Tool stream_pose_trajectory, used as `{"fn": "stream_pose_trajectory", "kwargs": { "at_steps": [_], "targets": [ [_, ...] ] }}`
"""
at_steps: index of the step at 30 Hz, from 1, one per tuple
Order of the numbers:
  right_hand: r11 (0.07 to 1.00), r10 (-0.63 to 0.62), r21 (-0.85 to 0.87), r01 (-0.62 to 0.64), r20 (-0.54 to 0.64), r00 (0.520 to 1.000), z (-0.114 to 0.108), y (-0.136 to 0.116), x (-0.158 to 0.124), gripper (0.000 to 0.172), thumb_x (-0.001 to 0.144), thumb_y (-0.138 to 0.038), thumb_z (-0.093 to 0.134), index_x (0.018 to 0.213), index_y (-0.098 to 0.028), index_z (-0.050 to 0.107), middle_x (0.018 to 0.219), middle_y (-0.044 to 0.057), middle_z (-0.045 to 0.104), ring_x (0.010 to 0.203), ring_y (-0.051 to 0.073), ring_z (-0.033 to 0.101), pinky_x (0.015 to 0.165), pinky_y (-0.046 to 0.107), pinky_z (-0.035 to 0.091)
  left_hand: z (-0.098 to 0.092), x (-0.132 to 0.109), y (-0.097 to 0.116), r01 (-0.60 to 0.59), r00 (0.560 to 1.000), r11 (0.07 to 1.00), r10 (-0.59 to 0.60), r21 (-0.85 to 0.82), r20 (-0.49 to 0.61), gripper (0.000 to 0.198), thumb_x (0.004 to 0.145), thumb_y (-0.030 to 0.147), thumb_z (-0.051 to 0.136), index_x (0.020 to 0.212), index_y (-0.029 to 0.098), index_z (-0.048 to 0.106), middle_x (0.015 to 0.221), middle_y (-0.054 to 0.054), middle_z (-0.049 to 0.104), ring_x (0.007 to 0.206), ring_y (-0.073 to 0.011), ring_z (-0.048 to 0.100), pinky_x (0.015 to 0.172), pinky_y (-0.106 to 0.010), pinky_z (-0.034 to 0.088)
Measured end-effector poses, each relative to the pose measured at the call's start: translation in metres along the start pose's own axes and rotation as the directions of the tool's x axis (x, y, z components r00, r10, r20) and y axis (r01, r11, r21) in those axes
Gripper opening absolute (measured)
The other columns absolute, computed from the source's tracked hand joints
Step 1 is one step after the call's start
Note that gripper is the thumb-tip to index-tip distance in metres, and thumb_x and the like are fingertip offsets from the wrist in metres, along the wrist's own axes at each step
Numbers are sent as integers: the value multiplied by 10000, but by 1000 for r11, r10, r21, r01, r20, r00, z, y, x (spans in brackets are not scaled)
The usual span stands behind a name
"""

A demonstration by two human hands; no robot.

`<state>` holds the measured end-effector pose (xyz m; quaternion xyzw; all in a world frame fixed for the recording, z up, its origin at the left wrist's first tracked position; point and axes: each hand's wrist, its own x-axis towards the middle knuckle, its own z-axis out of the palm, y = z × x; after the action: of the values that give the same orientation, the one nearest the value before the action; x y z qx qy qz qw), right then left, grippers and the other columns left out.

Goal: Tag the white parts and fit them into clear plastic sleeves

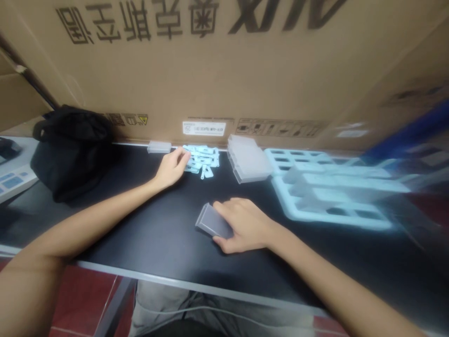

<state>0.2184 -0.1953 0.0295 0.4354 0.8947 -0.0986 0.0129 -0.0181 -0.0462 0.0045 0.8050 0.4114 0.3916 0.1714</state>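
Observation:
A small translucent plastic box [212,221] is gripped in my right hand [245,223], thumb on its near side and fingers over the far side, tilted a little above or on the black tabletop. My left hand [171,166] is at the left edge of a pile of light-blue flat plastic pieces [205,157], its fingers bent together. Whatever is between those fingertips is hidden. Behind my left wrist lies another translucent box [159,147]. Several similar boxes are stacked [248,159] to the right of the pile.
Light-blue plastic trays [294,210] stand at the right, blurred, with translucent pieces on them. A black fabric bag [72,150] sits at the left. A large cardboard carton [210,75] walls off the back of the black table [147,234].

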Motion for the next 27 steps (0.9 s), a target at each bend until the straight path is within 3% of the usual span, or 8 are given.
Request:
{"fn": "stream_pose_trajectory", "kwargs": {
  "at_steps": [3,6,9,15,17,18,22,27],
  "targets": [
    [1000,12,-5,-12,0,1000,1,0,-1,523,784,-612,610,1055,-165,610,913,118,739,825,293,682,770,364,421,0,-13,12,-329,931,926,350,-186,97,333,1008,534,528,1059,212,593,905,-40,641,754,-160,566,736,-304,470],
    [999,9,33,-8,-38,999,5,1,-1,558,781,-604,620,1108,-153,636,938,128,752,845,301,695,811,383,448,4,-26,26,-572,677,738,671,-358,301,513,887,611,694,1230,244,591,1161,-120,643,929,-209,644,779,-329,549],
    [993,6,118,6,-102,995,9,3,-2,580,764,-572,653,1176,-165,633,960,105,758,838,285,693,835,388,456,10,-35,39,-691,508,626,777,-362,372,556,849,604,751,1240,234,616,1180,-140,657,936,-212,679,737,-308,572],
    [944,105,326,-49,-156,982,11,9,-1,436,786,-589,699,976,-215,583,753,-12,629,674,180,593,662,295,377,1,-26,30,-924,351,374,914,-85,201,423,850,607,741,979,215,645,939,-85,675,796,-181,672,611,-274,535],
    [915,114,402,-31,-184,976,13,11,-2,428,877,-561,631,1112,-210,564,722,-48,569,624,147,548,629,275,352,-20,-15,5,-930,366,367,919,17,146,390,890,604,677,962,224,630,967,-85,674,816,-181,664,648,-288,556],
    [907,115,421,-23,-195,974,14,12,-2,426,912,-535,599,1176,-206,545,710,-60,542,607,138,530,622,270,345,-34,-10,-12,-912,408,399,907,91,109,365,923,591,620,969,229,623,997,-86,673,851,-188,663,676,-303,568],
    [916,107,401,-13,-212,971,17,14,-1,388,977,-475,544,1243,-194,517,696,-71,507,609,132,516,638,269,343,-98,3,-89,-670,661,629,747,395,-68,302,969,472,488,1028,208,622,1056,-113,645,952,-240,638,797,-410,577],
    [933,97,361,-16,-209,973,19,14,1,330,1016,-477,494,1194,-203,541,708,-51,544,628,140,536,651,272,340,-140,0,-137,-464,867,730,489,502,89,317,892,463,571,997,179,666,1049,-128,640,953,-272,638,837,-431,574]
  ]
}}
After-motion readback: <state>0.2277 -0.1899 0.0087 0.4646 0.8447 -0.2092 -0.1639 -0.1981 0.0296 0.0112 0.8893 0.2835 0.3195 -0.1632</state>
